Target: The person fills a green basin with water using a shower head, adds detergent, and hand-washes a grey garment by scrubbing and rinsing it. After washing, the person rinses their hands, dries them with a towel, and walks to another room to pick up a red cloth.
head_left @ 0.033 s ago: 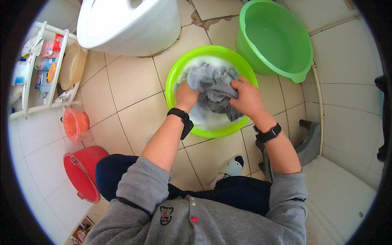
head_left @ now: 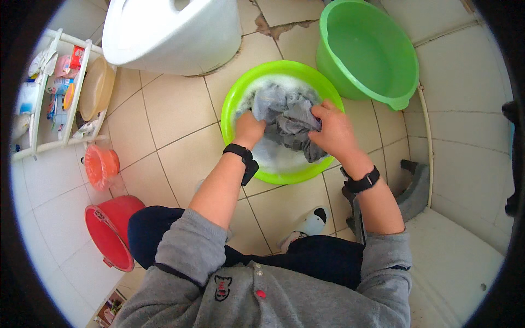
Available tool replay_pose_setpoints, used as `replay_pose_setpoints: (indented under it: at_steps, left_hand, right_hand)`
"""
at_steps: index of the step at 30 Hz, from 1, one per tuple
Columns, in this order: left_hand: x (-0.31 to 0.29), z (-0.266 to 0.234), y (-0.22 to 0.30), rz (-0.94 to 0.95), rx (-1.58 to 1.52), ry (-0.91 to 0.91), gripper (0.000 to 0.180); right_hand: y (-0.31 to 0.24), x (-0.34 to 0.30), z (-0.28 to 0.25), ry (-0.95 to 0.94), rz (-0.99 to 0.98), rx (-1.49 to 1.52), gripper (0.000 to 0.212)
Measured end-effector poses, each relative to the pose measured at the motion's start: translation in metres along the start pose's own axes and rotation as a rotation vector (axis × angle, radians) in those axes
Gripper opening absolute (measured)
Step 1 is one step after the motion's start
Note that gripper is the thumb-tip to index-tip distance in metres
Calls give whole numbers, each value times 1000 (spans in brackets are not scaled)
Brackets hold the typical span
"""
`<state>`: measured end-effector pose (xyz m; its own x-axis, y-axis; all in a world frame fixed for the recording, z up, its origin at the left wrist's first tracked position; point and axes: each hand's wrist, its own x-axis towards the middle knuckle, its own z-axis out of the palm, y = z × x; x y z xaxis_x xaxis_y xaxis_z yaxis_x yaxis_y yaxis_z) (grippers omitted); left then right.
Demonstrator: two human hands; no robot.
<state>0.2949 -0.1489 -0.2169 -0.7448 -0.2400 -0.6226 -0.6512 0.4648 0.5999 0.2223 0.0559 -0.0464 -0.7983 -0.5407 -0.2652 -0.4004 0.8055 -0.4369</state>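
Cloth [head_left: 299, 117] lies bunched between both hands [head_left: 250, 131] [head_left: 336, 132] in a sudsy basin [head_left: 280, 179].

Left hand [head_left: 249, 130]: fingertips hidden, perhaps under grey cloth [head_left: 297, 119]; white fixture [head_left: 186, 46] cut by top edge

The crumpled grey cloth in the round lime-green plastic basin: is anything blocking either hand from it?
Nothing visible does. The right hand grips the crumpled grey cloth at its right side; the left hand meets its left side, grip partly hidden. White foam lies around it.
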Motion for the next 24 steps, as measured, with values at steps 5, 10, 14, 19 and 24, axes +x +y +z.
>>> replay_pose_setpoints:
  at_steps: [5, 10, 14, 19, 24]
  left_hand:
    - [-2, -10, 4, 42, -30, -106, 46]
    - [-4, -21, 18, 168, -208, 105, 40]
    - [-6, -51, 36, 175, -440, 57, 40]
    - [-29, -94, 77, 205, -725, -68, 36]
    - [-50, -101, 99, 230, -849, -180, 35]
  right_hand:
    - [-20, -9, -8, 62, 31, -93, 28]
    - [-7, -26, 52, -27, -66, -193, 23]
    - [5, -43, 95, -204, -116, -253, 25]
    - [16, -45, 110, -603, -120, -296, 34]
    - [27, -2, 74, -294, 343, 817, 37]
